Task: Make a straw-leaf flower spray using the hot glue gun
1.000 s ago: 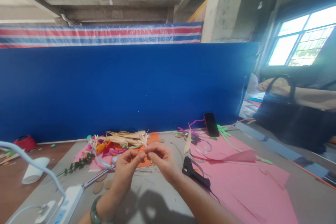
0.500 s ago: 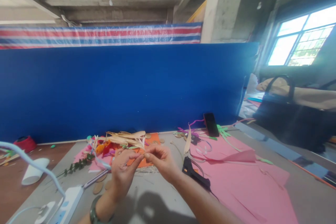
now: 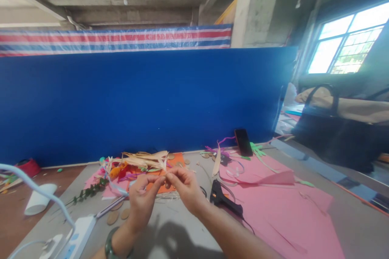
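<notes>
My left hand [image 3: 142, 197] and my right hand [image 3: 186, 188] meet fingertip to fingertip above the grey table [image 3: 176, 238]. Both pinch a small pale straw piece [image 3: 164, 166] whose thin tips stick up between them. A green bangle [image 3: 109, 245] is on my left wrist. Just behind the hands lies a heap of straw strips and coloured scraps [image 3: 138, 164] on an orange sheet [image 3: 170, 186].
A black glue gun [image 3: 225, 202] lies right of my right hand on pink paper [image 3: 282, 210]. A phone [image 3: 243, 142] leans on the blue partition [image 3: 146, 101]. A white power strip [image 3: 77, 234], green sprig [image 3: 88, 192] and white cup [image 3: 38, 200] are at left. A dark bag [image 3: 334, 137] stands far right.
Both hands stay pinched together on the straw piece and have shifted slightly; the fingers have worked the piece a little lower. The view has tilted a bit.
</notes>
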### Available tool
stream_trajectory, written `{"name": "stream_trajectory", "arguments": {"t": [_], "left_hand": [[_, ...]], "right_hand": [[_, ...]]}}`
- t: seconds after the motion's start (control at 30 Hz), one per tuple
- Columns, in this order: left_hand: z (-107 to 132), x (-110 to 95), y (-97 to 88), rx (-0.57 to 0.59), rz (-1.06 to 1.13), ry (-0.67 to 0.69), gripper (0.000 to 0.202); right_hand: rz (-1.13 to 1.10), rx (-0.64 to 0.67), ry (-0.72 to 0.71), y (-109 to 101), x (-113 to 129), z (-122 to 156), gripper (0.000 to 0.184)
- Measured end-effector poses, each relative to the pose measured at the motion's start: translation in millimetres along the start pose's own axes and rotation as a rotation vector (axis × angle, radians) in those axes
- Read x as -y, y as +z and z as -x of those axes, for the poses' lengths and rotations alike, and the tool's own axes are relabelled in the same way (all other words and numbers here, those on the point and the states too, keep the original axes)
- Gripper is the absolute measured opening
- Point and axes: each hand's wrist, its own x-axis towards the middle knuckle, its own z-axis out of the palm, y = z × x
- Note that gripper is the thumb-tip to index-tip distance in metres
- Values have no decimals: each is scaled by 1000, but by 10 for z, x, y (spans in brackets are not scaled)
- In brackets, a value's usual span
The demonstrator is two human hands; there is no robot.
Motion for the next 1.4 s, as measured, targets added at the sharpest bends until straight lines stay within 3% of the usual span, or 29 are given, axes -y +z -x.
{"name": "stream_trajectory", "arguments": {"t": [0.13, 0.27, 0.5, 0.57, 0.73, 0.8, 1.4], "left_hand": [[-29, 40, 16, 61, 82, -111, 17], [-17, 81, 42, 90, 102, -103, 19], [4, 70, 48, 99, 47, -112, 19], [-14, 76, 21, 74, -40, -24, 18], [-50, 116, -50, 42, -336, 460, 14], [-46, 113, -56, 42, -382, 522, 14], [5, 40, -21, 43, -288, 427, 14]], "right_hand": [[-8, -13, -5, 14, -13, -2, 23], [31, -57, -22, 26, -7, 17, 11], [84, -48, -31, 5, 24, 18, 14], [48, -18, 4, -19, 24, -4, 16], [-47, 27, 128, -75, 12, -47, 23], [-104, 47, 162, -90, -1, -51, 23], [-314, 55, 261, -91, -51, -32, 25]]}}
